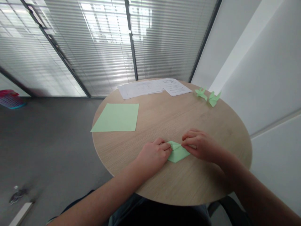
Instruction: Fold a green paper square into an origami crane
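A small folded piece of green paper lies on the table near its front edge, between my two hands. My left hand rests over its left end, fingers curled and pressing it down on the tabletop. My right hand is at the other end, thumb and index finger pinched on the paper's upper right edge, the other fingers bent above. Part of the paper's left side is hidden under my left fingers. A crease or flap runs across its upper part.
The round wooden table holds a flat green sheet at left, printed white papers at the back, and two folded green paper figures at back right. A white wall stands close on the right. A basket is on the floor.
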A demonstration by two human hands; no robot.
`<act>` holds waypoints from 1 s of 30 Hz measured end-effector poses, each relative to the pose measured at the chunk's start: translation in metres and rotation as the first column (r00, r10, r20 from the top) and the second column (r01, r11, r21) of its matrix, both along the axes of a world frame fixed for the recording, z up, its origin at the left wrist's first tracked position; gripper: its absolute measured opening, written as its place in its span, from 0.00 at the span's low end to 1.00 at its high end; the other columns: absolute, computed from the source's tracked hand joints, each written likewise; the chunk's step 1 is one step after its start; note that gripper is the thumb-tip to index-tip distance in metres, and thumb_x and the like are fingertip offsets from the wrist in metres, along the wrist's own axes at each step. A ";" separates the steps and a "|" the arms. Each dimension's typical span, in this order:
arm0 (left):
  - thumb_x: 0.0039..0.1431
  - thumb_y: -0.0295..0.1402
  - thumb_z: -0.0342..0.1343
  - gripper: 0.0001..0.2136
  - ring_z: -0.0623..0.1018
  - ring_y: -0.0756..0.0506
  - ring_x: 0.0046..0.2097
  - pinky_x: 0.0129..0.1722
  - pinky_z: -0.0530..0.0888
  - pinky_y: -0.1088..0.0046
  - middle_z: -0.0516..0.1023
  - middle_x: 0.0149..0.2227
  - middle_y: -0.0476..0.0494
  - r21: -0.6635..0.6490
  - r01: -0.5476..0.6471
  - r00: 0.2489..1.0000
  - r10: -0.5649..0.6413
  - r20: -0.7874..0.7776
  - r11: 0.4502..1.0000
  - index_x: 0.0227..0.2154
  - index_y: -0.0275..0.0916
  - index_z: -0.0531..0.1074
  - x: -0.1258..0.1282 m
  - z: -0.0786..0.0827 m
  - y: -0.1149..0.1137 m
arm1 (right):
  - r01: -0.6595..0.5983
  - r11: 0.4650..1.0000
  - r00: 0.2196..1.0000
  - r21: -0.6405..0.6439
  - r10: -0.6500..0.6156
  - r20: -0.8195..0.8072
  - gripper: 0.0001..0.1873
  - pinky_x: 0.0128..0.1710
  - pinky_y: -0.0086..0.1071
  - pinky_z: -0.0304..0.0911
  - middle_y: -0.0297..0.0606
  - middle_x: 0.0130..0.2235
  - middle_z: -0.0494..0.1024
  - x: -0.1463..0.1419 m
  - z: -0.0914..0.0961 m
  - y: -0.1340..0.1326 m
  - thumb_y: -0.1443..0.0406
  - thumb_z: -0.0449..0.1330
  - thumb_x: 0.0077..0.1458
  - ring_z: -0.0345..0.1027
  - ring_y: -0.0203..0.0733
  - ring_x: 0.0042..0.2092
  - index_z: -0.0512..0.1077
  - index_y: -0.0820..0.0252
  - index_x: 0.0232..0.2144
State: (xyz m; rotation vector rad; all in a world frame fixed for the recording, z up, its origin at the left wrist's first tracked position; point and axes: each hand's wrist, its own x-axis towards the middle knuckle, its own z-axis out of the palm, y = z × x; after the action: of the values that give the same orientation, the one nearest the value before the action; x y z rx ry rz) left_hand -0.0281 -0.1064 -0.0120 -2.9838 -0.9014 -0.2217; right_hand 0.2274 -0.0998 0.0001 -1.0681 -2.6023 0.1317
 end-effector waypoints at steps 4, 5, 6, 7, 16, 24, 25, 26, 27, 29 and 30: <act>0.69 0.30 0.55 0.10 0.76 0.40 0.49 0.42 0.78 0.65 0.81 0.48 0.42 0.003 0.000 1.000 0.000 0.013 1.000 0.48 0.37 0.78 0.000 -0.001 0.000 | 0.056 0.997 0.997 0.045 -0.053 -0.059 0.09 0.47 0.38 0.66 0.40 0.40 0.81 -0.012 0.002 -0.009 0.70 0.59 0.65 0.73 0.42 0.41 0.80 0.58 0.39; 0.69 0.30 0.55 0.10 0.76 0.40 0.49 0.43 0.78 0.65 0.81 0.48 0.42 0.005 0.003 1.000 -0.003 0.016 1.000 0.48 0.37 0.78 0.000 -0.001 0.000 | 0.066 0.997 0.997 0.047 -0.065 -0.037 0.10 0.47 0.39 0.67 0.41 0.41 0.81 -0.015 0.000 -0.013 0.69 0.59 0.65 0.73 0.43 0.42 0.80 0.58 0.42; 0.69 0.30 0.55 0.10 0.76 0.40 0.49 0.43 0.78 0.65 0.81 0.48 0.42 0.006 0.005 1.000 -0.005 0.017 1.000 0.48 0.36 0.78 0.000 -0.001 0.000 | 0.080 0.995 0.997 0.054 -0.079 -0.007 0.10 0.47 0.39 0.67 0.42 0.42 0.81 -0.018 -0.003 -0.018 0.68 0.60 0.65 0.73 0.45 0.44 0.80 0.58 0.45; 0.69 0.31 0.55 0.09 0.76 0.40 0.49 0.43 0.78 0.65 0.81 0.47 0.42 0.007 0.004 1.000 -0.004 0.017 1.000 0.48 0.36 0.78 0.000 -0.001 0.000 | 0.092 0.994 0.995 0.058 -0.093 0.021 0.11 0.46 0.40 0.67 0.42 0.43 0.81 -0.020 -0.007 -0.022 0.67 0.61 0.64 0.73 0.46 0.44 0.79 0.57 0.48; 0.69 0.31 0.55 0.09 0.75 0.40 0.50 0.46 0.77 0.64 0.79 0.46 0.41 -0.001 -0.036 0.999 0.036 0.013 0.999 0.47 0.38 0.78 0.000 0.001 0.000 | 0.344 0.923 0.934 0.171 -0.355 0.036 0.11 0.47 0.45 0.65 0.43 0.48 0.82 -0.013 -0.024 -0.040 0.61 0.66 0.60 0.72 0.52 0.48 0.82 0.51 0.45; 0.68 0.32 0.56 0.09 0.74 0.39 0.50 0.47 0.77 0.61 0.79 0.47 0.40 0.016 -0.069 0.997 0.069 0.032 0.997 0.47 0.40 0.79 -0.001 0.001 -0.001 | 0.435 0.870 0.888 0.233 -0.457 0.048 0.10 0.45 0.47 0.64 0.46 0.49 0.82 -0.026 -0.021 -0.048 0.60 0.66 0.60 0.72 0.55 0.48 0.81 0.56 0.43; 0.68 0.32 0.57 0.09 0.74 0.39 0.50 0.47 0.76 0.61 0.79 0.47 0.40 0.019 -0.073 0.997 0.072 0.036 0.997 0.47 0.41 0.79 -0.002 0.001 -0.001 | 0.408 0.881 0.902 0.238 -0.430 0.045 0.12 0.46 0.47 0.64 0.46 0.50 0.81 -0.027 -0.022 -0.048 0.61 0.65 0.61 0.71 0.55 0.48 0.80 0.56 0.47; 0.68 0.32 0.57 0.09 0.74 0.39 0.50 0.48 0.76 0.61 0.79 0.47 0.40 0.019 -0.076 0.996 0.076 0.041 0.997 0.47 0.41 0.79 -0.002 0.000 -0.001 | 0.372 0.897 0.919 0.238 -0.392 0.045 0.14 0.47 0.47 0.63 0.46 0.51 0.81 -0.028 -0.023 -0.048 0.63 0.64 0.62 0.71 0.54 0.50 0.78 0.56 0.50; 0.68 0.32 0.57 0.09 0.74 0.39 0.50 0.48 0.76 0.61 0.78 0.47 0.40 0.017 -0.079 0.996 0.078 0.044 0.997 0.47 0.41 0.79 -0.002 0.000 -0.001 | 0.333 0.914 0.935 0.231 -0.352 0.049 0.17 0.49 0.46 0.63 0.45 0.52 0.80 -0.028 -0.025 -0.048 0.66 0.63 0.62 0.71 0.53 0.51 0.76 0.55 0.53; 0.68 0.32 0.57 0.08 0.74 0.39 0.50 0.48 0.76 0.61 0.78 0.46 0.40 0.011 -0.089 0.995 0.089 0.053 0.996 0.46 0.42 0.80 -0.002 0.000 -0.001 | 0.276 0.940 0.954 0.201 -0.293 0.062 0.19 0.52 0.46 0.61 0.42 0.53 0.80 -0.029 -0.027 -0.048 0.70 0.62 0.62 0.71 0.51 0.52 0.76 0.52 0.54; 0.68 0.32 0.57 0.08 0.74 0.39 0.50 0.48 0.76 0.61 0.78 0.46 0.41 0.011 -0.099 0.993 0.098 0.058 0.995 0.45 0.42 0.80 -0.002 0.000 -0.002 | 0.268 0.945 0.956 0.186 -0.284 0.067 0.19 0.53 0.46 0.61 0.41 0.53 0.80 -0.030 -0.027 -0.048 0.71 0.62 0.62 0.71 0.51 0.52 0.77 0.52 0.53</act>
State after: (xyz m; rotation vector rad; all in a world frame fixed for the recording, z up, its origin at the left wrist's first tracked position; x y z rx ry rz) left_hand -0.0302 -0.1082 -0.0123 -2.9240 -1.0452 -0.3113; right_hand 0.1973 -0.1476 -0.0270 -1.3864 -2.4541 -0.2139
